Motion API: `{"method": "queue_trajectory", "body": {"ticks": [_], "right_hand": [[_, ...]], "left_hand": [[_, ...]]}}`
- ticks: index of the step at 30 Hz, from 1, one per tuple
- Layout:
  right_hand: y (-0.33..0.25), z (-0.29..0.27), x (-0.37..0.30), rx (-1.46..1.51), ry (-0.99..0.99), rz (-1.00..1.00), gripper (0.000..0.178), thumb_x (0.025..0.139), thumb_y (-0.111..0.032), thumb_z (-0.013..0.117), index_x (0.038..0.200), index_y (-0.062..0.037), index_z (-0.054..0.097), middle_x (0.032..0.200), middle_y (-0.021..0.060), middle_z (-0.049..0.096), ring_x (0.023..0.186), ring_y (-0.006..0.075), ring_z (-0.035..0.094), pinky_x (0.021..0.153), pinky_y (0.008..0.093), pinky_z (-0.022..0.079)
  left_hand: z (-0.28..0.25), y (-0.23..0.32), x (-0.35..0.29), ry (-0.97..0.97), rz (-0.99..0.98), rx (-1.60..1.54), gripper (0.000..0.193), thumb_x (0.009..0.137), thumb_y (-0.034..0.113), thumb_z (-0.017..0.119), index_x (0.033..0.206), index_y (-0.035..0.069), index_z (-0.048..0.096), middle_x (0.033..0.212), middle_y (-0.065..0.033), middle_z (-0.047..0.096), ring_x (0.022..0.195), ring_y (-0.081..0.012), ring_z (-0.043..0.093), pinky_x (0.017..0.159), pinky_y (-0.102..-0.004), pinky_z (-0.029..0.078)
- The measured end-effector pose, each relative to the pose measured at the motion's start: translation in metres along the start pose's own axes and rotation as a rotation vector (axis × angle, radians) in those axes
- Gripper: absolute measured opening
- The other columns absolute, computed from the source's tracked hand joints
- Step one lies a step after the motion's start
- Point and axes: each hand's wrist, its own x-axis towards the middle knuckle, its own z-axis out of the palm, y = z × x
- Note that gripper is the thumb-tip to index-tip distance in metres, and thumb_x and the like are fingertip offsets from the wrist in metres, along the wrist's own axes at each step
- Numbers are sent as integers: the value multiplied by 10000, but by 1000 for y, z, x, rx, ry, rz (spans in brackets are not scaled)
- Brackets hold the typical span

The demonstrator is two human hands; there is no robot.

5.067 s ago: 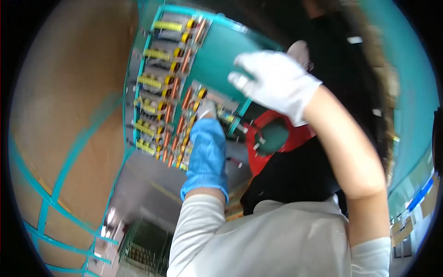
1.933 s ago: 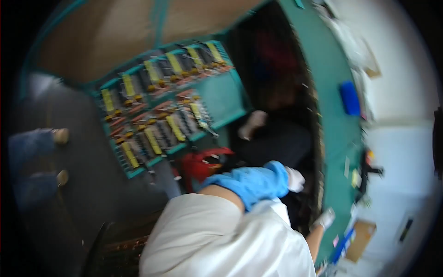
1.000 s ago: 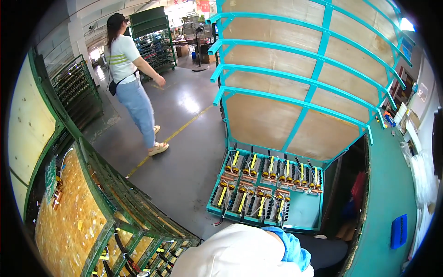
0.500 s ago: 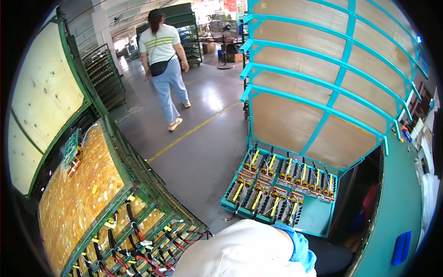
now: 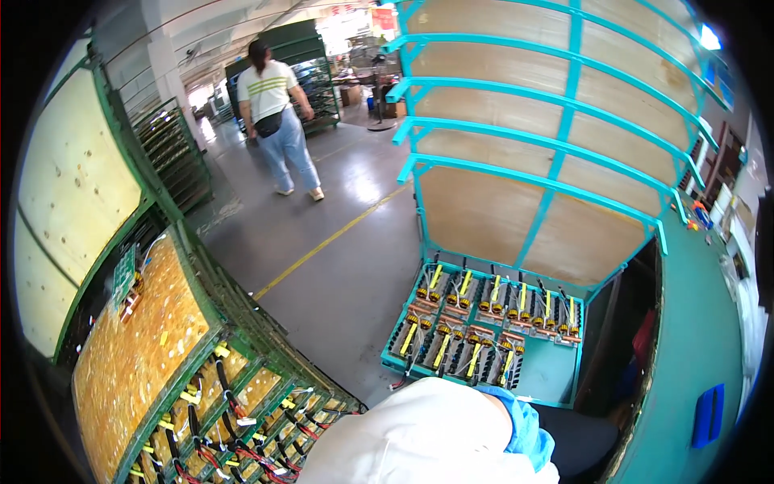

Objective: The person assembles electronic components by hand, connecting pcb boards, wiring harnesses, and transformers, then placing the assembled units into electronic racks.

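Neither of my hands shows in the head view. A white garment (image 5: 423,431) with light-blue cloth (image 5: 528,431) at its right edge fills the lower middle, and a black-clothed limb (image 5: 572,431) reaches right from it; whose body this is, I cannot tell. Just beyond it stands a teal tray (image 5: 552,375) carrying two rows of circuit assemblies (image 5: 476,359) with copper-coloured coils, yellow strips and black leads. Bare tray surface shows at its near right.
A teal rack (image 5: 556,173) with brown panels rises behind the tray. On the left, a green rack (image 5: 218,323) holds speckled boards and bundled wires (image 5: 234,403). The green workbench (image 5: 693,323) at right bears a blue object (image 5: 708,415). A person (image 5: 278,121) walks on the grey floor (image 5: 339,274).
The view has shifted slightly, so the teal rack and tray sit a little further left. The walking person has moved farther away. The assemblies in the tray look unchanged.
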Motion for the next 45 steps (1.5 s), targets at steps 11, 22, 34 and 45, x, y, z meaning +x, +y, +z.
{"method": "queue_trajectory", "body": {"ticks": [11, 22, 34, 45], "right_hand": [[-26, -9, 30, 434, 327, 206, 406, 922, -247, 517, 1235, 11, 549, 1231, 145, 586, 1172, 237, 525, 1025, 331, 373], [-5, -69, -72, 291, 314, 159, 295, 911, -268, 559, 1081, -32, 609, 984, 160, 645, 905, 281, 638, 799, 357, 513], [-11, -53, -152, -118, 877, 57, 103, 806, -106, 581, 864, -21, 590, 738, 107, 583, 697, 304, 586, 661, 405, 483], [-18, -31, -148, -541, 843, 213, 100, 756, -160, 600, 785, -67, 576, 721, 67, 561, 703, 251, 569, 657, 370, 464]], "left_hand": [[-83, 58, 174, 303, 276, -12, 207, 804, 127, 606, 993, 47, 634, 1015, -181, 635, 937, -370, 612, 828, -436, 503], [-29, 63, 236, 7, 303, 307, 431, 826, 238, 640, 1163, -20, 564, 1219, -234, 555, 1175, -406, 493, 1022, -481, 364], [-39, 6, 285, -86, 226, -48, 388, 915, 50, 507, 1277, -85, 469, 1317, -236, 487, 1181, -301, 502, 1021, -371, 393], [9, -15, 452, -201, 531, 570, 444, 785, -24, 473, 1208, 72, 570, 956, -140, 628, 842, -323, 620, 965, -428, 428]]}}
